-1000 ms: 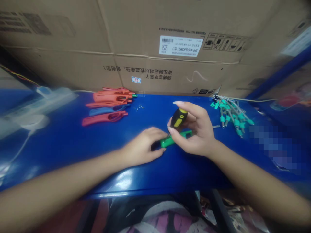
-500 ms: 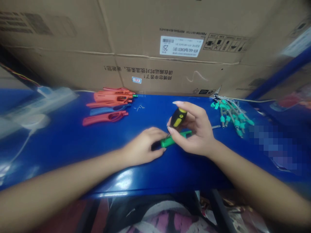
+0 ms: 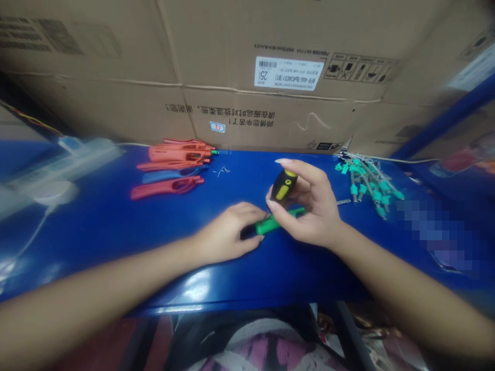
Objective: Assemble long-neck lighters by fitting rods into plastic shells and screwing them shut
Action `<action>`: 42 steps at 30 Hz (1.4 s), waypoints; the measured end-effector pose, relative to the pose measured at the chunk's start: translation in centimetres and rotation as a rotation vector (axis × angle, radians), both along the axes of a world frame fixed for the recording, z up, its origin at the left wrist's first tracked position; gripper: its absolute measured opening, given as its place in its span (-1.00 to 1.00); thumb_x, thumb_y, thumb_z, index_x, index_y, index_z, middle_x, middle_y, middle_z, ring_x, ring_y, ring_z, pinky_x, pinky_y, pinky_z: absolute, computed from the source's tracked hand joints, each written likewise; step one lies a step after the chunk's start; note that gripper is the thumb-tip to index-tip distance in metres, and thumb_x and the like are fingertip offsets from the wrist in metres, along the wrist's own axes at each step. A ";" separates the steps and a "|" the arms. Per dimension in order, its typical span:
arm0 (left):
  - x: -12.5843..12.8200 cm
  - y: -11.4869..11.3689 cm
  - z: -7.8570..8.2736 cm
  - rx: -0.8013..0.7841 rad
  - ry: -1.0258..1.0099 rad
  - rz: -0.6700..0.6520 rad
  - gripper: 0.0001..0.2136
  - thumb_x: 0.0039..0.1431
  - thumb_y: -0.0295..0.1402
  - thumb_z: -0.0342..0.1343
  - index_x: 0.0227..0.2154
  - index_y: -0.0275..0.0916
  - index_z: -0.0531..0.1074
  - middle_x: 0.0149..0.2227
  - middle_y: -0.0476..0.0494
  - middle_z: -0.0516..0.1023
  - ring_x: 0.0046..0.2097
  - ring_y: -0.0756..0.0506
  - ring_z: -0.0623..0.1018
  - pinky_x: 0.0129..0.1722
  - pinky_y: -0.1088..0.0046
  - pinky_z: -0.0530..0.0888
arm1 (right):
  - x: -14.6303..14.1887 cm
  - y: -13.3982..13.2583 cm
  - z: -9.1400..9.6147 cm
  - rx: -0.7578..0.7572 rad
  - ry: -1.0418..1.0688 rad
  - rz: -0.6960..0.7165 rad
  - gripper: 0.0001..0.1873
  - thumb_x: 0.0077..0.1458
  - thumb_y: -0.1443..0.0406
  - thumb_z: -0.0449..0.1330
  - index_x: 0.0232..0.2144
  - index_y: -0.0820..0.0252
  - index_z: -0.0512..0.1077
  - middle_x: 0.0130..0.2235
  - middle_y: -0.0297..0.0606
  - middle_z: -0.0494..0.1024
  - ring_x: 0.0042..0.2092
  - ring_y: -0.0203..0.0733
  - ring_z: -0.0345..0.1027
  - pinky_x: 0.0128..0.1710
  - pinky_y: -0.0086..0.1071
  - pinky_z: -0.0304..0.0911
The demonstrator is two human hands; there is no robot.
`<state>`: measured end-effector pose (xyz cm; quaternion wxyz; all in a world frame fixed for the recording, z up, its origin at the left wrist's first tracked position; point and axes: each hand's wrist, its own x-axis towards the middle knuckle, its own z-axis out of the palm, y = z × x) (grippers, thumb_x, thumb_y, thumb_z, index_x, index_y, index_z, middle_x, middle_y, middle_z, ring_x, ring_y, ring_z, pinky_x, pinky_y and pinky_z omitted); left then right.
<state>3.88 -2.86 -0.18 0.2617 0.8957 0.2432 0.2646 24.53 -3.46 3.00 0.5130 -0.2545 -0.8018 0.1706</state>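
Note:
My right hand (image 3: 313, 208) grips a black and yellow screwdriver (image 3: 283, 186) by its handle, held upright with its tip down on a green plastic handle piece (image 3: 273, 222) that lies on the blue table (image 3: 116, 221). My left hand (image 3: 228, 234) is closed over the left end of that green piece and presses it to the table. The screwdriver's tip is hidden behind my fingers.
A pile of red and blue plastic handles (image 3: 174, 165) lies at the back left, with small screws (image 3: 221, 171) beside it. Several teal-tipped metal parts (image 3: 367, 180) lie at the back right. A large cardboard box (image 3: 247, 72) stands along the back edge. White cables (image 3: 50, 180) at far left.

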 end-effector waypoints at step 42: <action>0.0 0.0 0.0 -0.021 -0.012 0.013 -0.66 0.20 -0.44 0.20 0.04 -0.25 0.49 0.00 -0.22 0.60 0.06 -0.20 0.53 0.14 0.12 0.45 | 0.7 0.2 1.4 -0.043 -0.156 -0.023 -0.41 0.34 0.26 0.10 0.36 -0.04 0.08 0.11 -0.16 0.50 -0.27 -0.20 0.51 -0.33 -0.28 0.55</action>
